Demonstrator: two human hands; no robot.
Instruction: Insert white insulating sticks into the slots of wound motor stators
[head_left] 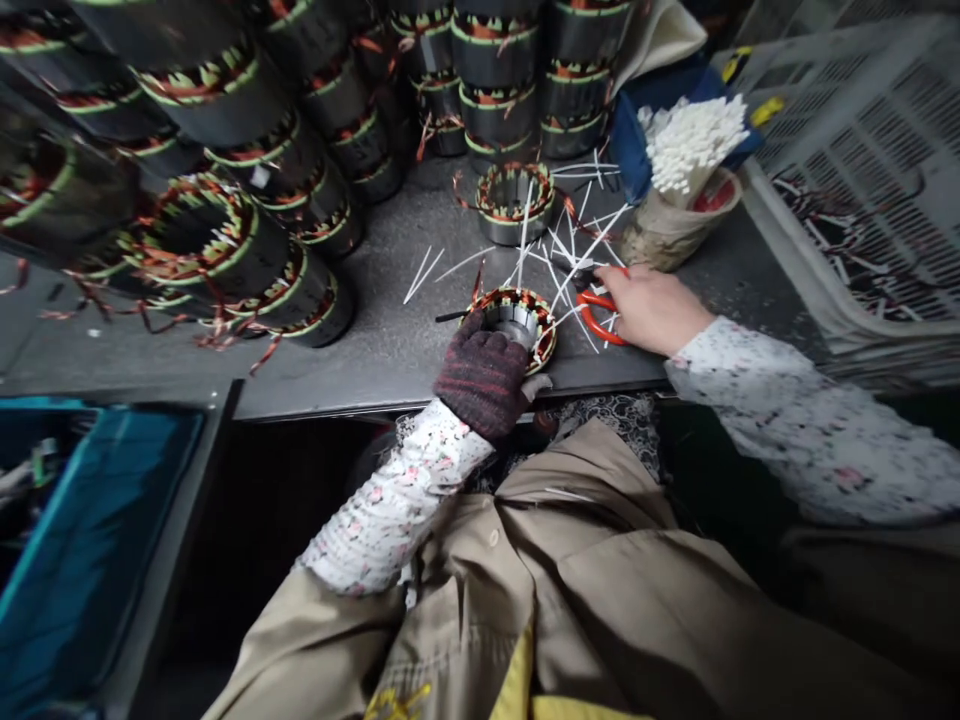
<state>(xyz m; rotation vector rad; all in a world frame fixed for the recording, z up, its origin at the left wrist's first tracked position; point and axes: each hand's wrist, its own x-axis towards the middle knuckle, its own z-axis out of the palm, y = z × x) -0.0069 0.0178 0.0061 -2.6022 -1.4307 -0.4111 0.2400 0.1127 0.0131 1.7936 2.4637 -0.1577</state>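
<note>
A motor stator [546, 318] with copper windings and a pale green rim rests near the bench's front edge. My left hand [484, 375], in a dark knitted glove, is closed round its near left side. White cable ties [523, 250] stick up from the windings. Just right of the stator, my bare right hand [651, 308] is on a pair of red-handled scissors [600, 318], fingers bent at the handles; the dark blades point toward loose ties. A second stator [514, 205] stands behind the first.
Stacked stators [300, 200] fill the left and back of the bench [390, 350]. At the right stand a roll-like holder [667, 235] full of white ties, a blue bin [630, 140] and a white plastic basket [810, 230] with wires. A teal crate [127, 500] is lower left.
</note>
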